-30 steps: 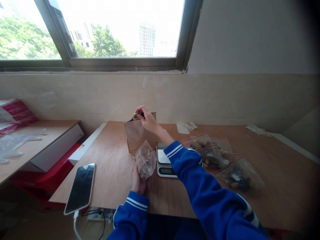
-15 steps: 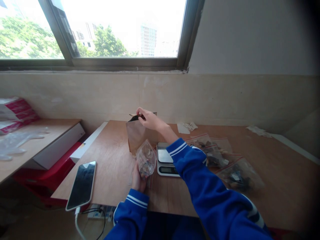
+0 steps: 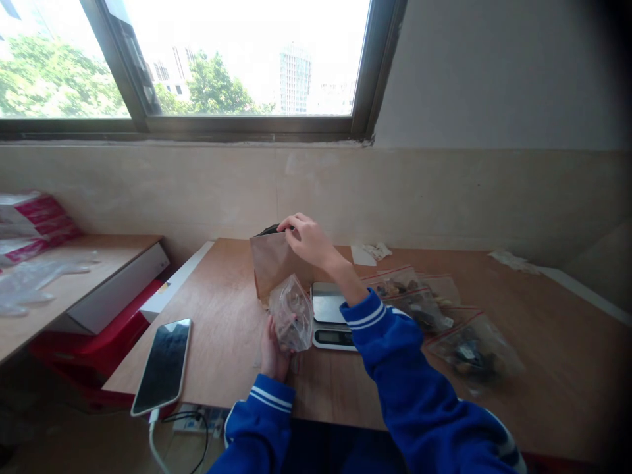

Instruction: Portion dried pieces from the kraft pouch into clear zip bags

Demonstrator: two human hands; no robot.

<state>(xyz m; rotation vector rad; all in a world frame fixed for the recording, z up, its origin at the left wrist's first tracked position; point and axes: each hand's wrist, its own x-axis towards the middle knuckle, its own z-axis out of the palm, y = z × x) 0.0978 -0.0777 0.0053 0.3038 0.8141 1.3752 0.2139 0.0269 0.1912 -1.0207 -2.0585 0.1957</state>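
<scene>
My left hand (image 3: 274,355) is wrapped around the lower part of a clear plastic bag (image 3: 292,316), held upright over the table with its mouth upward. Small pieces lie inside that bag, too blurred to name. Just behind it stands a brown paper bag (image 3: 274,263) with a dark opening. At the paper bag's top edge is my right hand (image 3: 309,240), fingers bent and drawn together; whether they grip the rim or a small thing is hidden. Below my right forearm sits a kitchen scale (image 3: 328,306), partly covered by the sleeve.
Several filled zip bags (image 3: 474,352) lie right of the scale. A phone (image 3: 162,365) on a white cable rests at the table's left edge. Crumpled tissue (image 3: 378,251) lies by the wall. On the left table are pink-and-white boxes (image 3: 37,220) and a clear plastic glove (image 3: 44,280).
My right hand has shifted a little to the right along the paper bag's opening. The plastic bag in my left hand has turned slightly and moved a bit right.
</scene>
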